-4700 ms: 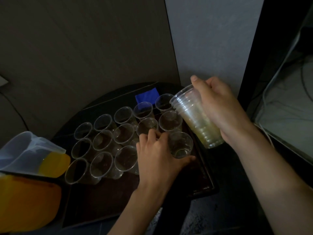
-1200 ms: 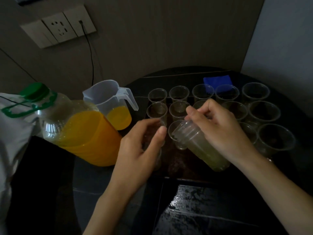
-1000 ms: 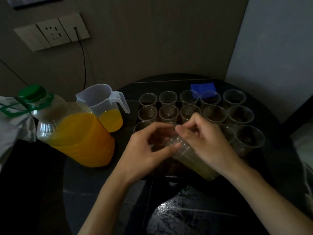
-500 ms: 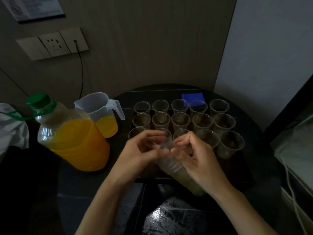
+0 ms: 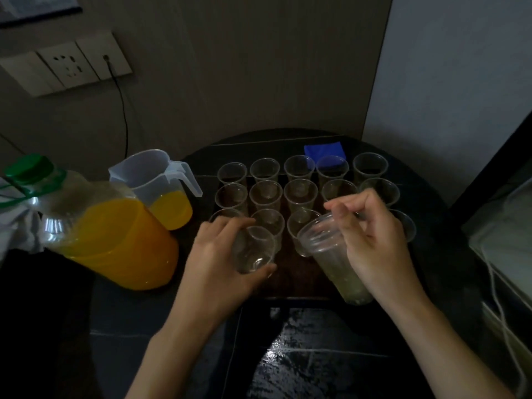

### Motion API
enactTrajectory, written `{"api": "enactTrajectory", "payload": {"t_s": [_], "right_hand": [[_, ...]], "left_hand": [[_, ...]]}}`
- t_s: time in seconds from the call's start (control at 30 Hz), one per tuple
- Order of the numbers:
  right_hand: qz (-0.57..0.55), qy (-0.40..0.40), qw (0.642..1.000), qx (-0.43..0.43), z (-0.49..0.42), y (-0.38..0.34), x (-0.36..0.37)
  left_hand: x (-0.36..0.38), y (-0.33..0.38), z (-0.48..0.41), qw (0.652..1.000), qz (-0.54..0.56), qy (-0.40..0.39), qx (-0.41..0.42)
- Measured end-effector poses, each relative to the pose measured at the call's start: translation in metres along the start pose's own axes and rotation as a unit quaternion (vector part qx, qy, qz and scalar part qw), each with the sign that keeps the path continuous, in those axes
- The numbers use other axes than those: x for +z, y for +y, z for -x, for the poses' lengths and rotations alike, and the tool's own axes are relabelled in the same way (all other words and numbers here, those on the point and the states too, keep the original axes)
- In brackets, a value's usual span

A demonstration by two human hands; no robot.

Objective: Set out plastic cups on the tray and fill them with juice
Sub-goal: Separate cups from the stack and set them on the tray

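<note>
Several clear, empty plastic cups [image 5: 266, 194] stand in rows on a dark tray [image 5: 290, 279] on the round black table. My left hand [image 5: 214, 262] grips a single clear cup [image 5: 253, 250], tilted, over the tray's near left part. My right hand [image 5: 371, 240] holds a tilted stack of nested cups [image 5: 335, 260] over the tray's near right part, thumb at the stack's rim. A big bottle of orange juice [image 5: 115, 237] with a green cap lies left of the tray. A clear jug [image 5: 161, 188] holding some juice stands behind it.
A blue cloth [image 5: 324, 149] lies at the table's far edge behind the cups. Wall sockets with a black cable [image 5: 122, 110] are at upper left. White fabric [image 5: 11, 223] sits at the far left. White cables [image 5: 498, 298] hang at the right.
My hands have drawn apart: the left hand has pulled one cup off the stack and moved left with it. The right hand keeps the stack, shifted right.
</note>
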State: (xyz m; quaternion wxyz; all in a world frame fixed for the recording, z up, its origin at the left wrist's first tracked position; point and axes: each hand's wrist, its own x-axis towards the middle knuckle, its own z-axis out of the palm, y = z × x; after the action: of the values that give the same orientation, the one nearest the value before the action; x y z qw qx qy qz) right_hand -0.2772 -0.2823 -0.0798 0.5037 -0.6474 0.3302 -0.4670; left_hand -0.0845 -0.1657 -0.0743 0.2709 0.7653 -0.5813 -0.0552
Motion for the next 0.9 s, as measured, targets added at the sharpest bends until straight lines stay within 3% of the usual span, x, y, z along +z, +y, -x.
{"api": "enactTrajectory", "payload": {"t_s": [0.4, 0.9], "right_hand": [[-0.007, 0.037, 0.999, -0.033, 0.001, 0.003, 0.001], [-0.035, 0.045, 0.998, 0.0, 0.003, -0.002, -0.001]], "left_hand": [[0.033, -0.002, -0.001, 0.996, -0.074, -0.048, -0.005], [0.034, 0.002, 0.001, 0.995, -0.078, -0.063, -0.029]]}}
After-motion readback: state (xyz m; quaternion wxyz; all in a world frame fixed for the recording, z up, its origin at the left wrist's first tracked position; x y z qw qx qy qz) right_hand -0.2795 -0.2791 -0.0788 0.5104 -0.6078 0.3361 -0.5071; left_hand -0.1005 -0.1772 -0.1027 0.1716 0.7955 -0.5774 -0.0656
